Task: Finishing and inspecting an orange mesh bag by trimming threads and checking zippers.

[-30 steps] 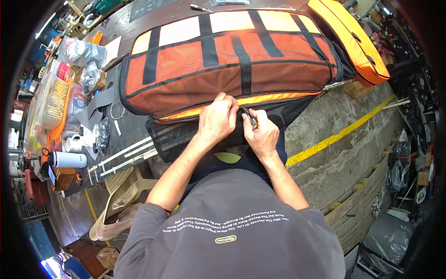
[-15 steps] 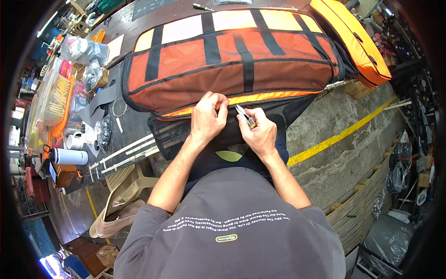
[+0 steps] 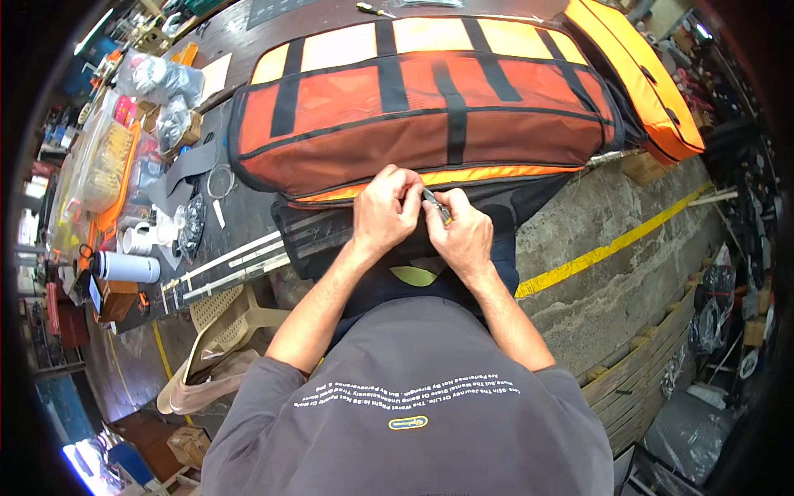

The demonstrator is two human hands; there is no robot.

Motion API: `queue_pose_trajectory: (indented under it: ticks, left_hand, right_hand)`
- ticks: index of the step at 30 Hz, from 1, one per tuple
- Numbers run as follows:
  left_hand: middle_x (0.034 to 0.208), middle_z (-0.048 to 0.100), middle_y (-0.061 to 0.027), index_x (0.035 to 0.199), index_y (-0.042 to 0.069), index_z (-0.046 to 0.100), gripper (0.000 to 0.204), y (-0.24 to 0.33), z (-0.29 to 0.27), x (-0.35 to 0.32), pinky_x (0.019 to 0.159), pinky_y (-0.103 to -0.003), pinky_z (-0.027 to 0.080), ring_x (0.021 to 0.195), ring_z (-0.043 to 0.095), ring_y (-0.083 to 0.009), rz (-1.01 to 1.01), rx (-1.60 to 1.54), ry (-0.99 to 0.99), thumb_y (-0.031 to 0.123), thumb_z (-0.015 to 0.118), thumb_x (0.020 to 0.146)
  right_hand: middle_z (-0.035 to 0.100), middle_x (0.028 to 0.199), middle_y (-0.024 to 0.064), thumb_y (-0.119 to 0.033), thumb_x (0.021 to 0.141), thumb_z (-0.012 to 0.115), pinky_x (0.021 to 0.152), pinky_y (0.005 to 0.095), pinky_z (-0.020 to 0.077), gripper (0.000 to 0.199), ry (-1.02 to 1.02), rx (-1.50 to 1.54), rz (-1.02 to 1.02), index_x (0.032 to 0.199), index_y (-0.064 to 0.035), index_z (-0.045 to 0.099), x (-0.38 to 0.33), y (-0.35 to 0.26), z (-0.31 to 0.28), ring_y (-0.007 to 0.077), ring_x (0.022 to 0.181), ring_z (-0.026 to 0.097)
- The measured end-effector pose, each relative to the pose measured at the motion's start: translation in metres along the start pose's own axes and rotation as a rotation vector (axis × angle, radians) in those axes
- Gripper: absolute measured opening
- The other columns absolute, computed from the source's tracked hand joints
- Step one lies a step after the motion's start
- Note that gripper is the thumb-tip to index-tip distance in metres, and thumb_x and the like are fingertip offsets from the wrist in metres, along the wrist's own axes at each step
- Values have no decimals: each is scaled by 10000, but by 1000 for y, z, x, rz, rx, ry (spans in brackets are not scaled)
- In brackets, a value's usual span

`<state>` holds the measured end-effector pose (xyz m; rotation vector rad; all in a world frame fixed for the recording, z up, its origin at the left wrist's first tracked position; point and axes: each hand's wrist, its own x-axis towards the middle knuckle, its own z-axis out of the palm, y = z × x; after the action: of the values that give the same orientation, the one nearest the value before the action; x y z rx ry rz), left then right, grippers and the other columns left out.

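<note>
Orange padded bag point(image 3: 430, 107), long and flat, is lying across the dark workbench point(image 3: 240, 219) directly in front of the person, its length running left to right. Black webbing straps are crossing its orange panels, the far panels are looking paler and yellowish, and a bright yellow-orange band is running along its near edge above a black flap that is hanging over the bench front.

Both hands are working at that near edge, close together at the bag's middle. The left hand point(image 3: 385, 211) is curling its fingers down onto the yellow-orange band, gripping the fabric there. The right hand point(image 3: 463, 236) is closing around a small dark metal tool point(image 3: 437, 205), whose tip is pointing up and left toward the seam; whether it is a blade or a pick is too small to tell. The two hands are nearly touching at the thumbs.

A second orange bag point(image 3: 637, 74) is lying at a slant just beyond the right end of the first one. To the left, the bench is crowded: a white cylindrical bottle point(image 3: 126, 266) is lying on its side near the bench front, a clear plastic box point(image 3: 103, 165) is sitting farther back, and white strips point(image 3: 223, 263) are lying along the front edge beside the black flap. A beige plastic chair point(image 3: 223, 318) is standing below the bench at the person's left. To the right, open concrete floor with a yellow line point(image 3: 612, 248) is giving free room, ending at a wooden pallet edge point(image 3: 653, 347).
</note>
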<state>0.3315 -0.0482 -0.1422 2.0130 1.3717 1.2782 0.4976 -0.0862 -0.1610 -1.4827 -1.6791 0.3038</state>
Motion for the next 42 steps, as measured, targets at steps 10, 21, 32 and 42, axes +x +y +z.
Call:
queue_pose_trajectory:
  ticks: [10,21,32,42]
  left_hand:
    - [780,554,-93,820,12,617,231,-40,-45,-76,631,-365,470,668,543,-215,-115,-104,283,41,692,1037]
    - [993,765,-100,1062,96,842,167,-75,-92,-71,681,-376,593,806,761,-265,-55,321,454,66,893,906]
    - [1167,752,-46,1300,-4,691,405,-134,-108,-84,945,-324,551,1042,662,-129,-585,-620,264,227,868,1018]
    - [1029,739,-53,1160,0,695,209,-158,-100,-90,903,-315,532,944,641,-131,-453,-192,294,101,795,1007]
  right_hand:
    - [738,825,97,-255,1003,860,695,373,579,351,33,157,182,1214,-56,663,-19,30,-14,235,702,719]
    - [767,829,91,-153,931,916,665,341,560,245,5,235,6,1060,-52,733,26,15,15,195,681,700]
    - [434,675,13,-147,979,898,579,311,381,462,100,265,31,777,-55,493,17,86,-6,105,644,387]
    - [647,719,8,-131,834,914,659,391,486,204,-10,51,-505,1013,-152,819,36,3,3,237,647,650]
